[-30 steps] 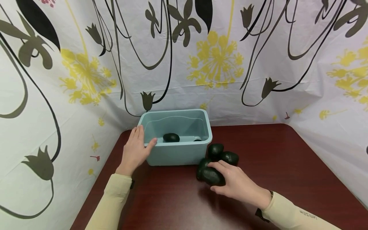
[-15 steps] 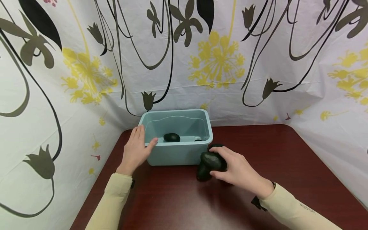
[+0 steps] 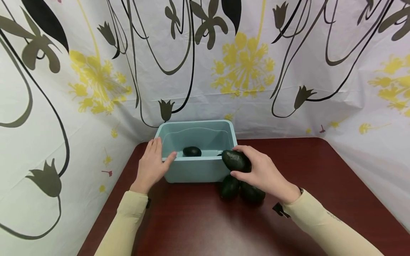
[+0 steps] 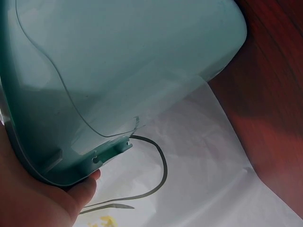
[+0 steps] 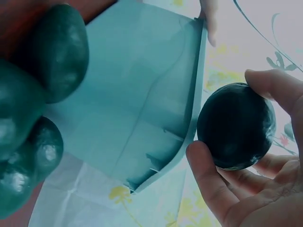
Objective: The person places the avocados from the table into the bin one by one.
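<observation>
Red-brown worktop (image 3: 192, 220), floral cloth (image 3: 205, 83) behind. My right hand (image 3: 264, 174) grips avocado (image 3: 235, 160); left hand (image 3: 151, 166), fingers straight, touches bin (image 3: 195, 171). Dark sliver (image 3: 219, 155) inside unclear.

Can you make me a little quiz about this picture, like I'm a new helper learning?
1. Multiple choice: what does the person's right grip hold?
a) a yellow sponge
b) a dark green, oval avocado
c) a white cup

2. True or false: the person's left grip touches the pale blue-green, rectangular plastic box.

3. Fill in: the box stands on a ____.

Key: 1: b. 2: true. 3: dark red, wood-grained table.
</observation>
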Motion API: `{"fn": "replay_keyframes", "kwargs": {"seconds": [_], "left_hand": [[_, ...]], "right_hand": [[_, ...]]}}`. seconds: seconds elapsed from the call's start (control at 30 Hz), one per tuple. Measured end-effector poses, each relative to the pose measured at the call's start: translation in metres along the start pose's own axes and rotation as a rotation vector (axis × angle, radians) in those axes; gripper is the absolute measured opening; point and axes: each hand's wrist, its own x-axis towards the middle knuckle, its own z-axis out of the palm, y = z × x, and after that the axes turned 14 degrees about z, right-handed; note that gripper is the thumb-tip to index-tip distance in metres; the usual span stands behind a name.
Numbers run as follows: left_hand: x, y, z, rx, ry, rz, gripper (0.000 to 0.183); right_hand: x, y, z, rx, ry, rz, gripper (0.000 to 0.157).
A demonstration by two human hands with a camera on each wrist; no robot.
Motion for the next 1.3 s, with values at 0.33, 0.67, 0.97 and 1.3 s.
{"fn": "replay_keyframes", "kwargs": {"seconds": [0.33,0.67,0.97,1.3], "left_hand": [[0.005,-0.001,-0.005,-0.003,0.021,0.012,0.098],[0.007,-0.004,-0.007,0.006,0.022,0.015,0.098],[0.003,-0.001,-0.005,-0.006,0.019,0.004,0.098],[0.0,0.001,0.0,-0.001,0.007,-0.002,0.098]], "right_hand": [[0.038,0.0,-0.004,0.05,0.044,-0.014,0.071],[0.067,-0.001,0.001,0.068,0.033,0.004,0.069],[0.082,-0.001,0.016,0.049,-0.005,0.017,0.068],[0.095,0.002,0.032,0.002,-0.059,0.031,0.065]]}}
